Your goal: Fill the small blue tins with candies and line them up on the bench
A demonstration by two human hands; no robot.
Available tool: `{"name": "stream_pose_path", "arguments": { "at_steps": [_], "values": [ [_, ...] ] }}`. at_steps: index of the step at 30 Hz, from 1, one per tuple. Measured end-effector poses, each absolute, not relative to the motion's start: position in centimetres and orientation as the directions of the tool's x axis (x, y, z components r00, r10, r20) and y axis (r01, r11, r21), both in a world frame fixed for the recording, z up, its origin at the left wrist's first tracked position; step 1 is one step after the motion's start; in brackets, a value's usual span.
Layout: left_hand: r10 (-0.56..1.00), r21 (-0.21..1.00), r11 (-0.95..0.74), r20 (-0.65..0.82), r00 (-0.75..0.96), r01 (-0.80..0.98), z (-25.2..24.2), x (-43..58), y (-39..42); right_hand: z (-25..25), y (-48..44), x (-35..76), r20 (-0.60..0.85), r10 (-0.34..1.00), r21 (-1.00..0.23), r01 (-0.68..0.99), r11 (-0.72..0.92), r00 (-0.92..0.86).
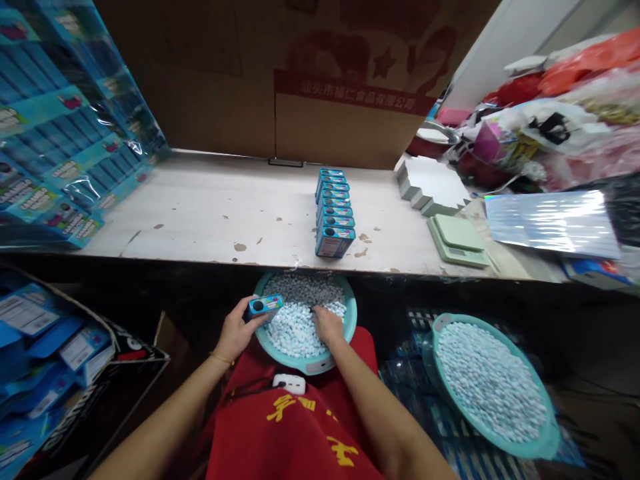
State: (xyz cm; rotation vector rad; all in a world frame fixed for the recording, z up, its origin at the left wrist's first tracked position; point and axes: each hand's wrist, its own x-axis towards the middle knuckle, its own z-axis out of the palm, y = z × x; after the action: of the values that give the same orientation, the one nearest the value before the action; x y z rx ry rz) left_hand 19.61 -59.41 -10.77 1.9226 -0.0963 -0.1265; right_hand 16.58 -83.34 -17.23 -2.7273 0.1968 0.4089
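Observation:
My left hand (pixel 236 331) grips a small blue box (pixel 264 306) at the left rim of a teal basin (pixel 350 320) that rests on my lap over a red apron. The basin is full of small pale blue-white candies (pixel 300 313). My right hand (pixel 327 325) is dug into the candies, fingers curled and partly buried. Up on the worn white table (pixel 210 213), several matching blue boxes (pixel 334 213) stand in a row running away from me.
A second teal basin (pixel 547 433) of candies sits low at the right. A pale green scale (pixel 457 241), folded white cartons (pixel 433 187) and shiny foil sheets (pixel 550 223) lie at the table's right. Wrapped blue packs (pixel 65 133) pile up left; a cardboard box (pixel 300 80) stands behind.

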Motion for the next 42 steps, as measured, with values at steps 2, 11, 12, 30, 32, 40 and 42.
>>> {"name": "stream_pose_path", "arguments": {
  "at_steps": [2, 11, 12, 30, 32, 40, 42],
  "values": [
    [-0.114, 0.938, -0.347, -0.047, 0.992, 0.005, -11.1, 19.6, -59.0, -18.1, -83.2, 16.9, -0.284, -0.067, -0.441, -0.193, -0.877, 0.956],
    [-0.075, 0.957, -0.288, -0.043, 0.996, 0.020, -11.2, 19.6, -58.6, -17.6, -83.7, 16.7, -0.171, 0.045, -0.854, -0.125, -0.505, 0.984],
    [-0.074, 0.955, -0.297, -0.036, 0.997, 0.013, -11.2, 19.6, -58.6, -16.7, -83.9, 16.6, -0.160, 0.054, -0.871, -0.115, -0.477, 0.986],
    [-0.288, 0.714, -0.629, 0.155, 0.945, -0.309, -12.7, 19.4, -61.7, 1.4, -79.0, 16.6, -0.278, 0.222, -0.056, 0.215, -0.975, 0.935],
    [-0.289, 0.715, -0.631, 0.145, 0.946, -0.302, -12.8, 19.4, -61.6, 1.5, -78.8, 16.7, -0.278, 0.237, -0.050, 0.232, -0.971, 0.931],
    [-0.334, 0.762, -0.557, 0.158, 0.929, -0.330, -12.7, 19.8, -62.0, 0.6, -80.4, 16.1, -0.297, 0.197, -0.070, 0.184, -0.980, 0.934],
    [-0.352, 0.766, -0.545, 0.161, 0.922, -0.342, -12.8, 19.8, -62.2, 0.4, -80.5, 15.6, -0.286, 0.205, -0.067, 0.194, -0.979, 0.936]
  ]
}}
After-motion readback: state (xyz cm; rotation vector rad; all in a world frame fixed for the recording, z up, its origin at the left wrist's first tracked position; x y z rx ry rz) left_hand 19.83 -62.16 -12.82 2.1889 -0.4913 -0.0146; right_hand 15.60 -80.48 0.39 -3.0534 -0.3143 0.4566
